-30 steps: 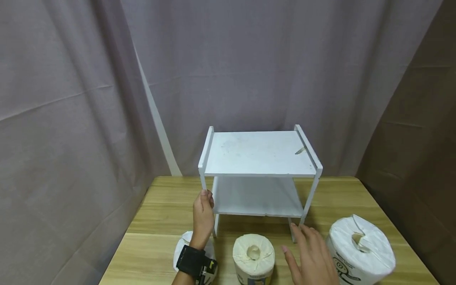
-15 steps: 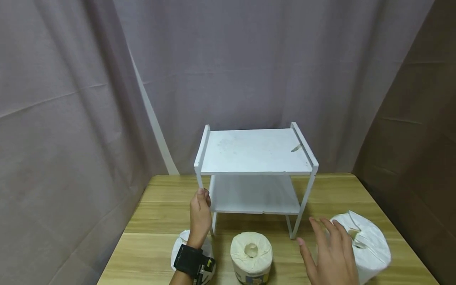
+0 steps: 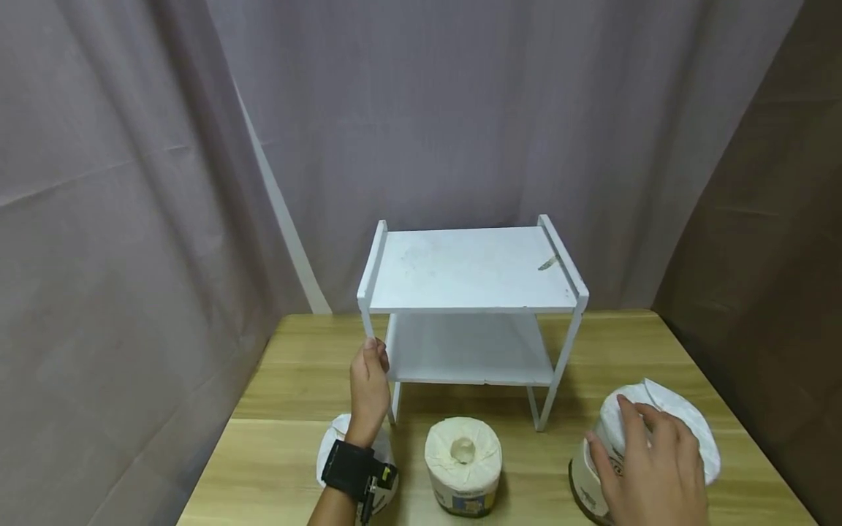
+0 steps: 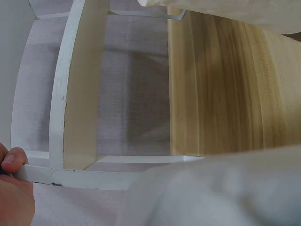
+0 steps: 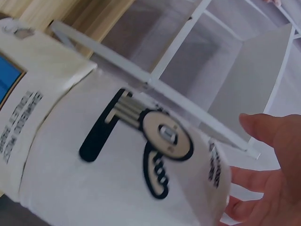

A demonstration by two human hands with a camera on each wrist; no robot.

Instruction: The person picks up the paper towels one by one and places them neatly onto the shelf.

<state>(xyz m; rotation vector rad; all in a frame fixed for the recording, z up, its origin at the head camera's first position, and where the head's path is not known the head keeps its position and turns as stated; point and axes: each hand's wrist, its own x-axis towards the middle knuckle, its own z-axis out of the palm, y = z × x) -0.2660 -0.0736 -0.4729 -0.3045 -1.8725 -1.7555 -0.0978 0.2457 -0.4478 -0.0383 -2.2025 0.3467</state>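
Observation:
My left hand grips the left front leg of a white two-tier shelf, which stands upright on the wooden table. The left wrist view shows the thumb and finger of that hand round the white bar. My right hand lies over the large wrapped toilet roll on the right. In the right wrist view its thumb stands off the roll, while the other fingers reach behind the roll's end, their tips partly hidden. Whether this roll is lifted, I cannot tell.
A smaller cream-wrapped toilet roll stands upright before the shelf. Another wrapped roll is partly hidden behind my left wrist. Grey curtains hang behind the wooden table, with a brown cloth on the right.
My right hand has moved right, from near the shelf's right front leg to the large toilet roll. My left hand keeps its grip on the shelf leg. The head view has shifted slightly.

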